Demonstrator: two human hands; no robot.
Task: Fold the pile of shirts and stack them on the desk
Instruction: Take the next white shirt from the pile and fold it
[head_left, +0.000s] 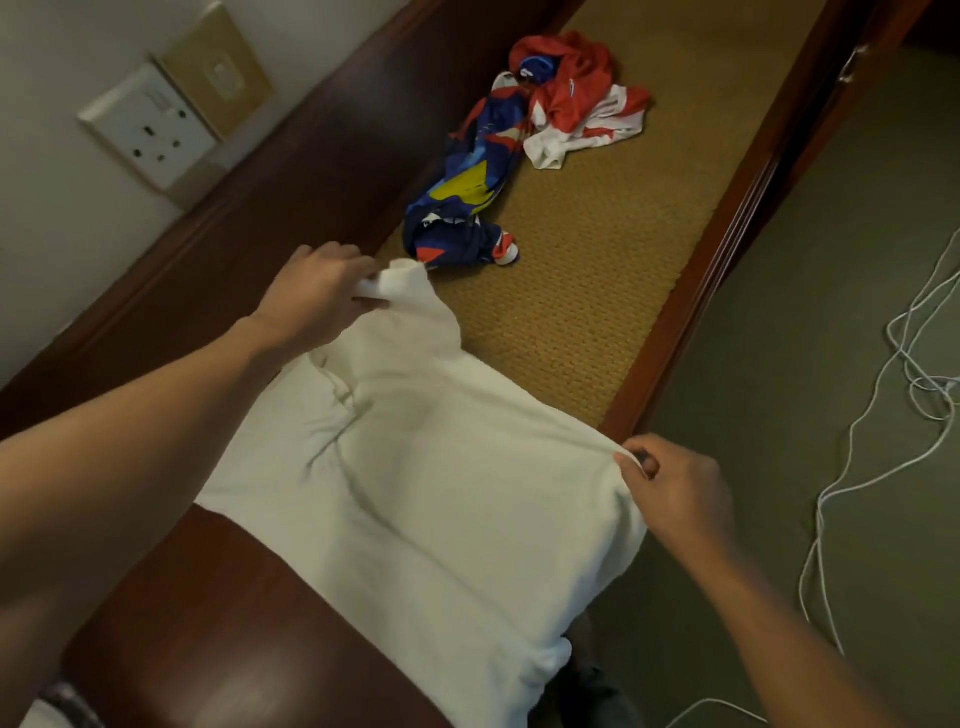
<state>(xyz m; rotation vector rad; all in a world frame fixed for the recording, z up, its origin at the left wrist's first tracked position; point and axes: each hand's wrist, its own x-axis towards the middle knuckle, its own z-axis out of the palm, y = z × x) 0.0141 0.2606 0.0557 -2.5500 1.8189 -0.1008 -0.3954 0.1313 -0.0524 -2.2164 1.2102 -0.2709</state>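
Note:
A white shirt (436, 493) lies spread across the near end of the desk (587, 291), its lower part hanging over the front edge. My left hand (317, 296) pinches the shirt's far corner near the back rail. My right hand (675, 488) pinches the cloth at the right edge of the desk. Farther back lie a crumpled blue, yellow and red shirt (467, 192) and a red and white shirt (576, 98), touching each other.
The desk has a woven tan top and a dark wooden rim (691, 322). A wall socket plate (150, 130) sits on the wall at left. White cables (893, 415) trail over the green carpet at right.

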